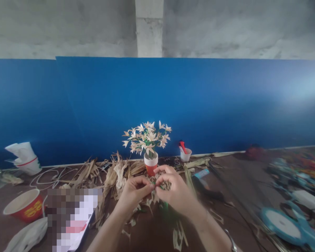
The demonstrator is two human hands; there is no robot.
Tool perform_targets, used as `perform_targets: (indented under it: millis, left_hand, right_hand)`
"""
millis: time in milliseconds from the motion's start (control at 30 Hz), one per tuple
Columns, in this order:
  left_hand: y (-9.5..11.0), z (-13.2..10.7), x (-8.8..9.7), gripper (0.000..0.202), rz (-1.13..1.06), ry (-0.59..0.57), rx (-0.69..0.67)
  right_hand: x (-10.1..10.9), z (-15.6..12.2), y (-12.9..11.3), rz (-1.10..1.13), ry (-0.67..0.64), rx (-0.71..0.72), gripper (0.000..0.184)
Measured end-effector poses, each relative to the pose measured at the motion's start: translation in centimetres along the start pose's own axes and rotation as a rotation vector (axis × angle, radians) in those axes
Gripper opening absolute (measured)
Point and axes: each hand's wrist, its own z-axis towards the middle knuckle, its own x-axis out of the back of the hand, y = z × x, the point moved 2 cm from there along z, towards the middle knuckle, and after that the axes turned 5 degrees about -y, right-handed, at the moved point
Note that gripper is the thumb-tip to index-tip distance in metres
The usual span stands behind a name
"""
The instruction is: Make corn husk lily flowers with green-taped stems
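Observation:
Over the middle of the table, my left hand (pixel 135 192) and my right hand (pixel 174 190) meet fingertip to fingertip. Both pinch a small green piece (pixel 153 182), mostly hidden by the fingers; its exact kind does not show. Just below them is a pale, petal-like shape, partly covered. Behind the hands stands a bunch of cream husk flowers (pixel 150 137) on green stems, upright in a stack of red and white paper cups (pixel 151 164). Loose husk scraps (pixel 179 238) lie beneath and around my hands.
Dried corn husks (pixel 111 178) are heaped left of the cups. A white cup (pixel 185 155) with a red-handled tool stands at the back. At left are a red paper bowl (pixel 28 206) and a phone-like pixelated object. A blue ribbon spool (pixel 280 224) lies right, beside blurred clutter.

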Motion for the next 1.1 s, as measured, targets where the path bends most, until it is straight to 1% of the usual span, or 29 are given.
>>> perform_targets:
  millis: [67, 167, 267, 333, 433, 500, 600, 633, 667, 700, 767, 833, 1000, 1100]
  left_hand:
    - [0.2, -0.1, 0.1, 0.031, 0.054, -0.008, 0.027]
    - [0.6, -0.2, 0.2, 0.031, 0.098, -0.029, 0.035]
    - [0.8, -0.2, 0.0, 0.03, 0.062, -0.064, -0.032]
    - [0.7, -0.1, 0.0, 0.03, 0.028, -0.059, -0.065]
    - [0.5, 0.0, 0.0, 0.029, -0.01, -0.024, -0.007]
    - [0.4, 0.1, 0.1, 0.027, -0.014, 0.048, 0.027]
    - [0.4, 0.0, 0.3, 0.027, 0.048, 0.243, -0.046]
    - [0.4, -0.1, 0.2, 0.026, 0.084, 0.287, -0.081]
    - [0.3, -0.2, 0.0, 0.024, 0.125, 0.304, -0.107]
    - [0.2, -0.2, -0.2, 0.023, 0.16, 0.293, -0.12]
    - [-0.2, -0.2, -0.7, 0.023, 0.188, 0.27, -0.137]
    - [-0.6, -0.2, -1.1, 0.026, 0.157, 0.261, -0.123]
    - [-1.4, -0.4, -1.6, 0.037, -0.04, 0.281, -0.005]
    - [-1.9, -0.4, -1.8, 0.04, -0.18, 0.295, 0.027]
  right_hand:
    - [0.2, -0.1, -0.2, -0.017, -0.011, 0.016, 0.011]
    - [0.4, 0.0, -0.2, 0.002, -0.073, 0.016, 0.011]
    - [0.5, 0.0, 0.0, 0.023, -0.121, 0.0, 0.01]
    - [0.5, 0.0, 0.0, 0.023, -0.123, -0.003, 0.009]
    - [0.5, 0.0, 0.0, 0.002, -0.128, -0.007, 0.009]
    - [0.6, 0.1, 0.0, -0.081, -0.068, -0.01, 0.01]
    - [0.7, 0.1, -0.2, -0.351, 0.162, 0.037, 0.013]
    - [0.6, 0.1, -0.3, -0.445, 0.233, 0.069, 0.014]
    - [0.4, 0.0, -0.5, -0.521, 0.288, 0.103, 0.014]
    - [0.2, -0.1, -0.7, -0.576, 0.319, 0.136, 0.015]
    - [-0.4, -0.3, -0.9, -0.63, 0.34, 0.187, 0.015]
    - [-1.1, -0.5, -0.9, -0.643, 0.339, 0.212, 0.015]
    - [-2.0, -0.9, -0.7, -0.632, 0.357, 0.232, 0.011]
    - [-2.0, -1.0, -0.8, -0.624, 0.369, 0.248, 0.012]
